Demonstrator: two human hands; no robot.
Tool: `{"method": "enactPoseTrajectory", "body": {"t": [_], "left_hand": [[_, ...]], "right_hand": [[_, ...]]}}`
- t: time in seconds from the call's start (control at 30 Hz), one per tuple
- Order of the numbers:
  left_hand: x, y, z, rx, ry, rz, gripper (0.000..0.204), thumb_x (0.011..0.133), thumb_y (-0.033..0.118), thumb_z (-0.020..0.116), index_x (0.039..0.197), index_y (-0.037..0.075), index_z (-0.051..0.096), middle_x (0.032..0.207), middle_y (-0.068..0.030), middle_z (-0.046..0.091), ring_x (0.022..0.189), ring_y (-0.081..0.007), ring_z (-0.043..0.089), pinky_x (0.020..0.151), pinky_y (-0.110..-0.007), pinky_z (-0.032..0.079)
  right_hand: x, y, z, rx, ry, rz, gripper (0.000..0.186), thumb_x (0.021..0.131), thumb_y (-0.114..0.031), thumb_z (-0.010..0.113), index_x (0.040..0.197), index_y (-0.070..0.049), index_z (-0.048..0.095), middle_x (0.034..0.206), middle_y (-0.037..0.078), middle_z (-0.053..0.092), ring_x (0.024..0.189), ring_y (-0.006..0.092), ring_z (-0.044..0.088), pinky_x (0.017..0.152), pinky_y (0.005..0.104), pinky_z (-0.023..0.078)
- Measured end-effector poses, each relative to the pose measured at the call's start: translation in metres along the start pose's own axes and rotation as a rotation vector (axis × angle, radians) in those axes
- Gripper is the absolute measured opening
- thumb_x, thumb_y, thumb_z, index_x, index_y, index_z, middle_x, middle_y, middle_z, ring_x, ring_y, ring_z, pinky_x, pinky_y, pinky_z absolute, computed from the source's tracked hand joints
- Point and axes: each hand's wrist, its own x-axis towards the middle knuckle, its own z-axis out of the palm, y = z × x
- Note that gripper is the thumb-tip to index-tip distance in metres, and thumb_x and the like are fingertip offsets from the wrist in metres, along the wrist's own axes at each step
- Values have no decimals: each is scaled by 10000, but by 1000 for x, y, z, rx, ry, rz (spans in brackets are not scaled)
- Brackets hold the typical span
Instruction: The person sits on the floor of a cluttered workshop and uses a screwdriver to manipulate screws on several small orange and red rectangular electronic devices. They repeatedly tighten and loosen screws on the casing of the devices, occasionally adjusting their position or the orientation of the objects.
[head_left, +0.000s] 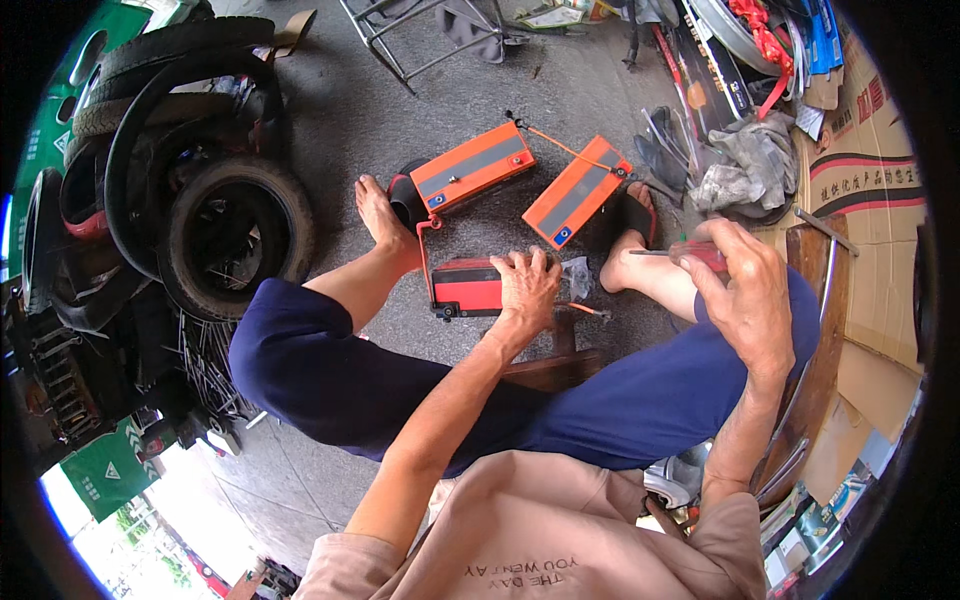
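My left hand [530, 285] grips the top of a red battery [462, 292] near its right end, fingers bent over it, beside a clear plastic bag [575, 278] and an orange cable [585, 308]. My right hand [732, 290] holds a red-handled screwdriver [705, 255] raised over my right shin, its thin shaft pointing left. Two orange batteries with grey stripes [470, 168] [570, 200] lie farther forward, linked by an orange cable. A red connector runs from the left orange battery toward the red one.
Stacked tyres [225, 230] fill the left side. A metal frame [400, 50] stands at the back. Rags [745, 170], tools and parts crowd the upper right beside large cardboard sheets [865, 250]. My bare feet and bent legs surround the batteries on the concrete floor [340, 120].
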Motion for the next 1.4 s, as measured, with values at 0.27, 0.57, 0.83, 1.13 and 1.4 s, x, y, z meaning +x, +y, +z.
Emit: {"method": "enactPoseTrajectory", "body": {"t": [0.27,0.57,0.83,1.13,1.4], "left_hand": [[-2,-11,9,-97,82,39,916,572,420,897,1387,200,541,1278,-142,525,1153,-368,534,954,-564,396],[-50,-8,17,-453,573,-20,808,679,245,853,1384,68,501,1287,-185,549,1256,-387,485,1035,-528,387],[-90,36,45,-1896,-80,-496,237,913,180,741,1032,-22,707,882,-68,731,747,-136,656,678,-309,532],[-63,22,61,-2013,195,-731,337,925,331,755,976,8,672,812,-56,672,653,-155,671,563,-284,526],[-59,25,65,-1993,208,-783,282,1011,279,610,1008,7,681,819,-68,687,650,-183,677,541,-298,511]], "right_hand": [[-3,2,-1,37,-36,19,209,827,-112,730,975,9,645,918,180,676,836,368,671,739,412,505],[-8,2,0,90,68,-19,220,822,-104,760,982,3,654,888,167,685,804,356,683,717,391,518],[-53,-31,44,305,199,85,232,858,-87,780,1016,24,653,916,155,701,840,275,700,757,334,530],[-81,-38,73,340,215,128,203,862,-85,783,990,23,669,917,141,726,806,243,716,734,333,549],[-77,-44,69,287,216,33,253,808,-58,817,981,8,645,910,168,704,766,328,710,657,377,564]]}}
